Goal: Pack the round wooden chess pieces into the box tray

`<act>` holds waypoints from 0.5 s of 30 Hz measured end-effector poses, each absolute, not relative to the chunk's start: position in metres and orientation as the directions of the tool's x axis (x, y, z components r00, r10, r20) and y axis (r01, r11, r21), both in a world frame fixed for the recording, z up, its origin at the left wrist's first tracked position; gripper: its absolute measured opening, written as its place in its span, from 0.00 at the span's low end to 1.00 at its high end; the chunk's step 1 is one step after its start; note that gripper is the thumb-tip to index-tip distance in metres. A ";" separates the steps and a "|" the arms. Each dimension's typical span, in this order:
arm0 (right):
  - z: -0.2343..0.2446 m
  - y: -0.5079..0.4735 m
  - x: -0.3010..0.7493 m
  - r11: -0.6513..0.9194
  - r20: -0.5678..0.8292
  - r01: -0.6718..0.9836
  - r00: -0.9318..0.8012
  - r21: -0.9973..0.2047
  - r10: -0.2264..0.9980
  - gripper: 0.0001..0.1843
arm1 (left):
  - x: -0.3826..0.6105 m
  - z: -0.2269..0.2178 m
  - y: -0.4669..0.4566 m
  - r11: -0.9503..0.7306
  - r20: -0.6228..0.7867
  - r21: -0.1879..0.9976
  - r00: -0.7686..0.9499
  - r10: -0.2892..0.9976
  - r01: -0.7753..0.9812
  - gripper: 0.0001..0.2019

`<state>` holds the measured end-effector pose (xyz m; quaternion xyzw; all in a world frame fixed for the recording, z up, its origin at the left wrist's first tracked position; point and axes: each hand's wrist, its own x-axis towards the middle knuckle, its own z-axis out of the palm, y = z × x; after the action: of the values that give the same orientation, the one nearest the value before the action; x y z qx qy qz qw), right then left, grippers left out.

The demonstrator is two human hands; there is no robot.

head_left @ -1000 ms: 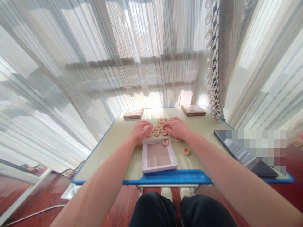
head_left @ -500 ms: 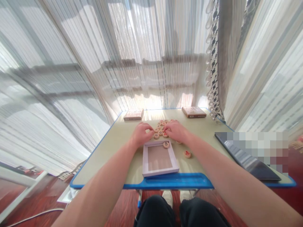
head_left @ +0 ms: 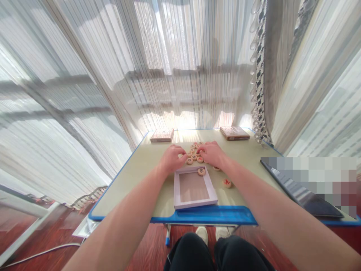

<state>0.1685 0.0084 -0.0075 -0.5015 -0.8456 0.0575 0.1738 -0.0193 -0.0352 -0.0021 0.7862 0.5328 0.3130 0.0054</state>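
Observation:
Several round wooden Chinese chess pieces (head_left: 194, 157) lie in a loose cluster between my two hands, with black or red characters on top. My left hand (head_left: 174, 156) is at the cluster's left edge, thumb and fingers pinched together; whatever is between them is hidden. On the right, my right hand (head_left: 211, 152) has its fingertips closed at a dark-marked chess piece (head_left: 198, 153). Just below the hands lies a shallow white box tray (head_left: 177, 192). One black-marked piece (head_left: 201, 171) rests at its far right corner. A red-marked piece (head_left: 226, 183) lies alone right of the tray.
Two flat boxes, a left one (head_left: 162, 135) and a right one (head_left: 234, 133), lie at the desk's far edge. A dark flat device (head_left: 301, 195), partly blurred out, is on the right. A blue pencil trough (head_left: 214, 215) runs along the front edge. Curtains (head_left: 183, 86) hang behind.
The view has shifted slightly, so everything sits a little further right. Both hands stay at the cluster with fingers nearly unchanged; the pieces keep about the same layout.

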 end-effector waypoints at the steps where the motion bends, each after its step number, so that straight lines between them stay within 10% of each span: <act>1: -0.008 0.009 0.169 0.497 0.255 0.822 -0.436 -0.278 0.863 0.18 | -0.019 -0.002 -0.035 -0.434 0.491 0.340 0.236 0.838 0.835 0.10; 15: -0.010 0.010 0.169 0.428 0.255 0.823 -0.352 -0.372 0.900 0.18 | -0.023 -0.002 -0.036 -0.434 0.507 0.334 0.229 0.831 0.837 0.11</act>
<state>0.1695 0.0104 -0.0098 -0.5272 -0.8174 0.0898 0.2140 -0.0226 -0.0358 -0.0018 0.7839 0.5319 0.3202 -0.0044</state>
